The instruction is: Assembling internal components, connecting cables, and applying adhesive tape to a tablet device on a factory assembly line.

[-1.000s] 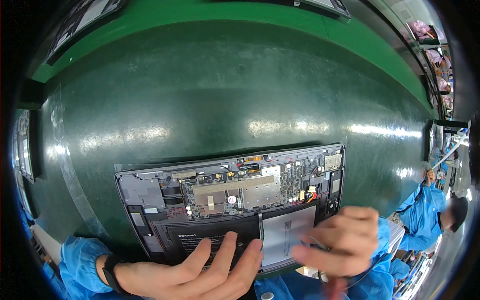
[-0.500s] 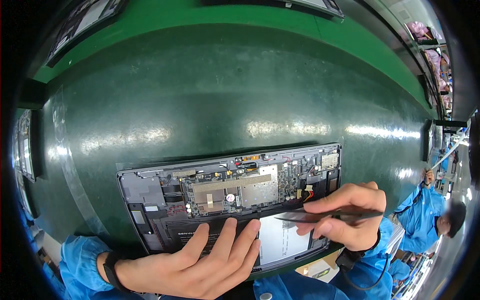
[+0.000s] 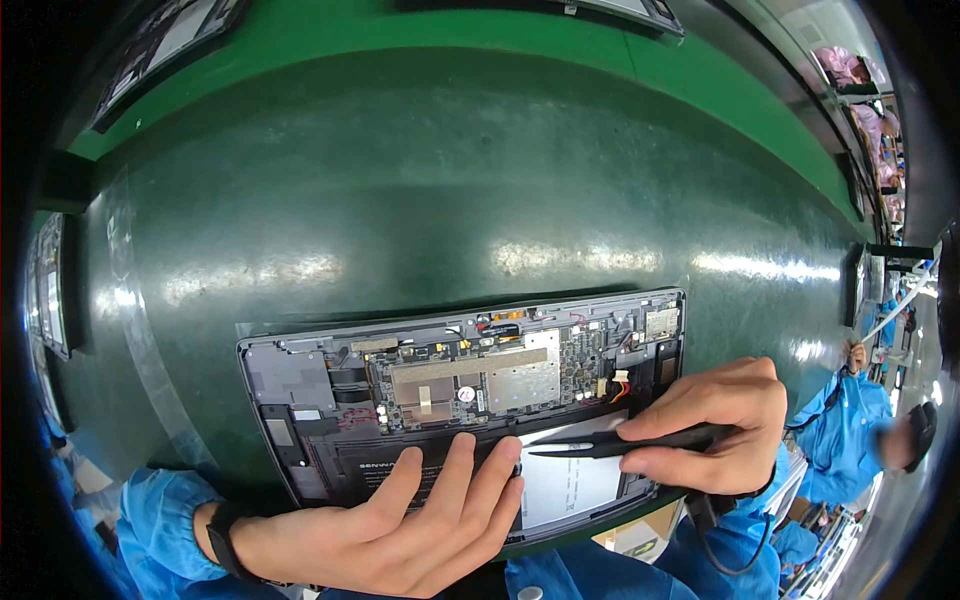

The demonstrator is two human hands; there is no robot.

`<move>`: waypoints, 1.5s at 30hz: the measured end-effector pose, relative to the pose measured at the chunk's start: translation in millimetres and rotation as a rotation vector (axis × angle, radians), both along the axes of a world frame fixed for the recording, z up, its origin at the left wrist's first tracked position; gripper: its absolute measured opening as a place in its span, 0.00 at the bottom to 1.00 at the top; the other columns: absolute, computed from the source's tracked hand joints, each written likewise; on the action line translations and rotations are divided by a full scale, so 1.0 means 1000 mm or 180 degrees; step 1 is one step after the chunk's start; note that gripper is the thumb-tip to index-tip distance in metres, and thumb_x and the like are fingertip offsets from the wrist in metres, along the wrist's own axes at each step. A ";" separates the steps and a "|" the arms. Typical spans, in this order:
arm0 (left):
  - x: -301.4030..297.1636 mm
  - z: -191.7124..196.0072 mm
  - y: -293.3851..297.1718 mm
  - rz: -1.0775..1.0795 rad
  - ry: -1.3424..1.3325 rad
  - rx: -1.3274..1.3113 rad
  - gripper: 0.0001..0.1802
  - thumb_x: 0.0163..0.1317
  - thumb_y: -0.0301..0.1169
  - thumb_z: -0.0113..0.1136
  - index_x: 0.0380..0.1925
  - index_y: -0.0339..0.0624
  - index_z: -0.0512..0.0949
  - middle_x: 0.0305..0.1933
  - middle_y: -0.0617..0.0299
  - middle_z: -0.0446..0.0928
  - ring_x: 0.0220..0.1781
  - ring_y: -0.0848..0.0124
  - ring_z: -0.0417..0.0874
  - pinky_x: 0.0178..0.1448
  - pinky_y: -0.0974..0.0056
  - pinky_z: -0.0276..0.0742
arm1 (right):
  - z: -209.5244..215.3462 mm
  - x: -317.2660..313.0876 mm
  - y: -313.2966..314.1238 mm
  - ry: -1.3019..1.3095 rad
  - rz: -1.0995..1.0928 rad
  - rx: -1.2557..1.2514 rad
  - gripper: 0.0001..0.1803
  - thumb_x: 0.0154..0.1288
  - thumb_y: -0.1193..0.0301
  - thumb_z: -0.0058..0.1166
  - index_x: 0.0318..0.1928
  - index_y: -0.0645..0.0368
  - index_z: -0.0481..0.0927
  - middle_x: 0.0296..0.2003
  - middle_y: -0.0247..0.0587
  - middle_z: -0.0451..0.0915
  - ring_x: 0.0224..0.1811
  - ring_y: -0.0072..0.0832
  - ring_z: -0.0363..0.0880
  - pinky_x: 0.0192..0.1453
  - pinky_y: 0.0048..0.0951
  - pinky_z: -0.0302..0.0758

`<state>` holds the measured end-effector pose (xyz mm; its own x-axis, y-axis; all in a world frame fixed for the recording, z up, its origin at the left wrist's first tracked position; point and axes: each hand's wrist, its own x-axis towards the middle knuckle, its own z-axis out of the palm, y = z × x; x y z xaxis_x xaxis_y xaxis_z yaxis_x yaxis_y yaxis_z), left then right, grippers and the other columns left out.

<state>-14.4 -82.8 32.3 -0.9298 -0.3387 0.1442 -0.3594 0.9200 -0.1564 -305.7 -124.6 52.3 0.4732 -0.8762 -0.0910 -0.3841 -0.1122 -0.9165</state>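
An opened laptop base [image 3: 300, 375] lies on the green mat, its circuit board [image 3: 480, 375] and a flat battery [image 3: 565, 485] exposed. My left hand [image 3: 400, 520] lies flat on the battery's dark near part, fingers spread. My right hand [image 3: 715, 425] pinches black tweezers [image 3: 620, 445] whose tips point left, just above the battery's pale label and close to my left fingertips. A dark band sits on my left wrist [image 3: 222, 535].
The dark green work mat [image 3: 450, 200] spreads far beyond the laptop. Flat panels lean at the left edge [image 3: 50, 290] and along the top left [image 3: 170, 40]. A person in blue [image 3: 860, 440] sits at the right.
My right hand has lifted off the battery's right part and now holds the tweezers pointing left. My left hand has slid slightly right along the battery.
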 end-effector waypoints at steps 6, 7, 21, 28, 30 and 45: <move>0.001 -0.004 -0.002 -0.0072 -0.0016 -0.0012 0.17 0.73 0.44 0.47 0.52 0.56 0.81 0.59 0.60 0.84 0.54 0.66 0.84 0.57 0.61 0.72 | 0.005 0.006 0.005 0.0643 -0.0224 -0.0049 0.10 0.52 0.76 0.74 0.37 0.62 0.91 0.27 0.44 0.88 0.25 0.28 0.87 0.28 0.23 0.78; 0.001 -0.003 -0.002 -0.0065 -0.0020 -0.0028 0.17 0.73 0.44 0.48 0.52 0.56 0.81 0.59 0.60 0.84 0.54 0.66 0.84 0.57 0.60 0.72 | 0.004 0.008 0.005 0.0647 -0.0226 -0.0046 0.10 0.52 0.76 0.74 0.37 0.62 0.91 0.27 0.44 0.88 0.25 0.28 0.87 0.28 0.23 0.78; 0.001 -0.002 0.000 -0.0061 -0.0010 0.0020 0.19 0.73 0.46 0.47 0.52 0.56 0.83 0.59 0.62 0.84 0.56 0.66 0.82 0.59 0.59 0.71 | -0.006 0.014 0.005 0.0149 -0.0427 0.0679 0.08 0.59 0.78 0.70 0.40 0.66 0.90 0.28 0.46 0.88 0.28 0.27 0.89 0.35 0.23 0.81; 0.002 -0.005 0.004 0.0067 0.0101 -0.0023 0.22 0.73 0.42 0.43 0.56 0.49 0.82 0.66 0.57 0.80 0.64 0.61 0.81 0.68 0.52 0.69 | -0.004 0.012 0.004 0.0120 -0.0403 0.0819 0.07 0.61 0.79 0.68 0.40 0.67 0.89 0.28 0.46 0.89 0.32 0.27 0.90 0.39 0.23 0.84; 0.002 -0.005 0.004 0.0071 0.0097 -0.0021 0.22 0.73 0.42 0.43 0.56 0.49 0.82 0.66 0.57 0.80 0.64 0.61 0.81 0.68 0.52 0.69 | -0.005 0.012 0.004 0.0136 -0.0369 0.0702 0.07 0.62 0.79 0.68 0.41 0.67 0.89 0.28 0.46 0.89 0.31 0.27 0.90 0.38 0.23 0.84; 0.001 -0.005 0.004 0.0010 0.0122 0.0051 0.22 0.73 0.42 0.43 0.56 0.48 0.81 0.65 0.57 0.80 0.64 0.60 0.81 0.68 0.53 0.69 | -0.003 0.013 0.006 0.0141 -0.0427 0.0888 0.06 0.63 0.80 0.66 0.41 0.68 0.89 0.27 0.47 0.88 0.28 0.26 0.89 0.37 0.24 0.83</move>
<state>-13.7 -78.8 27.7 -0.9226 -0.3441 0.1741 -0.3677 0.9211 -0.1278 -293.1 -118.7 49.7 0.3451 -0.8690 -0.3546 -0.4186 0.1956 -0.8868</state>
